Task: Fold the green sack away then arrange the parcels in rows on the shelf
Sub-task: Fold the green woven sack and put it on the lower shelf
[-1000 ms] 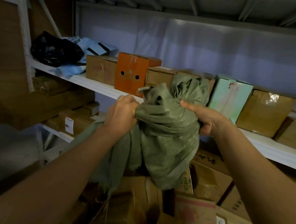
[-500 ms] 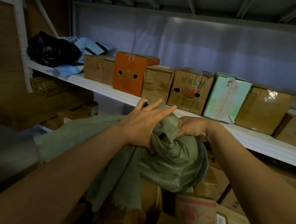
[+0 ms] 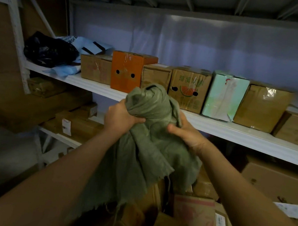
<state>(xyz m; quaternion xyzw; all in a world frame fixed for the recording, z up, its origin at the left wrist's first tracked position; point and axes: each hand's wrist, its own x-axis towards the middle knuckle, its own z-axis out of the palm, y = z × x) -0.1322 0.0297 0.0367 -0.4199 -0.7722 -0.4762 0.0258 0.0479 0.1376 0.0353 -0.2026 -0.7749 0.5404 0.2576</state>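
Sack: the green sack is coarse woven cloth, dull olive, bunched into a tight wad at the top with a knot-like twist, its loose end hanging down with a frayed, stringy hem.
Where it is: held up in the air in front of the white shelf, over a heap of cardboard boxes lower down.
Left hand: the left hand is closed round the wad's left side, thumb pressed in under the bundle.
Right hand: the right hand is clamped on the right side, thumb pointing in across the cloth, fingers hidden behind it.
Sack against the grip: the twisted top pokes up above both fists; the slack falls between and below the wrists.
Parcels: a row stands on the shelf behind: a brown box, an orange box with two round holes, a plain box, a watermelon box, a pale green box, and a taped box.
Writing: green Chinese characters over the watermelon picture, too blurred to read; white labels on lower boxes, unreadable.
Far left: a black bag on a blue mailer.
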